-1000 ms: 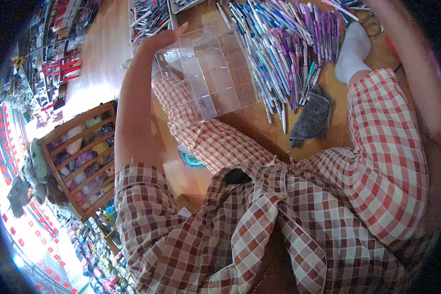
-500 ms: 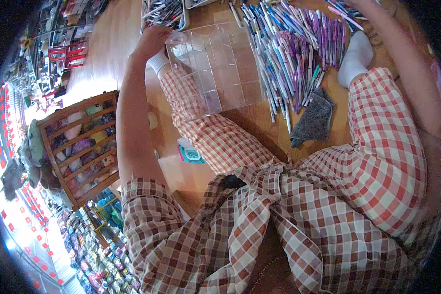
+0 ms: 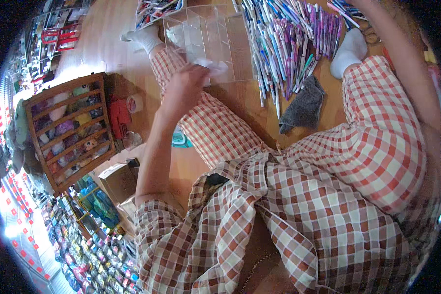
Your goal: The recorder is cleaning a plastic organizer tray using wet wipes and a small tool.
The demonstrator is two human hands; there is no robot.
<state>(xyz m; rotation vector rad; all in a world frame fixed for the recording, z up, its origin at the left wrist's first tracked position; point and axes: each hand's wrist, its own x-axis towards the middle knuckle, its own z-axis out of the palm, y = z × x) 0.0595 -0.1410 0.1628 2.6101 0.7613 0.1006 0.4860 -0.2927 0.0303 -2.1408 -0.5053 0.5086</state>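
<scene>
My left hand [image 3: 187,81] is closed on a white crumpled wipe [image 3: 214,67], which is blurred by motion. It hangs over my checked trouser leg at the near edge of a clear divided plastic case [image 3: 225,36]. The case lies by my left foot, with a whitish thing showing in one corner. My right forearm [image 3: 402,49] reaches up past the top edge, and the hand at its end is cut off. Right of the case, many blue, white and purple pens [image 3: 284,49] are spread in rows on the floor.
A grey cloth [image 3: 304,103] lies below the pens, between my legs. A tray of pens [image 3: 157,12] is at the top. Beside my left leg are a teal wipes pack [image 3: 180,139], a tape roll [image 3: 134,104], a cardboard box [image 3: 117,181] and a wooden crate [image 3: 73,130] of plush toys.
My left hand has left the case's far corner and come nearer, now with the white wipe in it. The case has shifted farther away, off my leg. The view has tilted slightly.
</scene>
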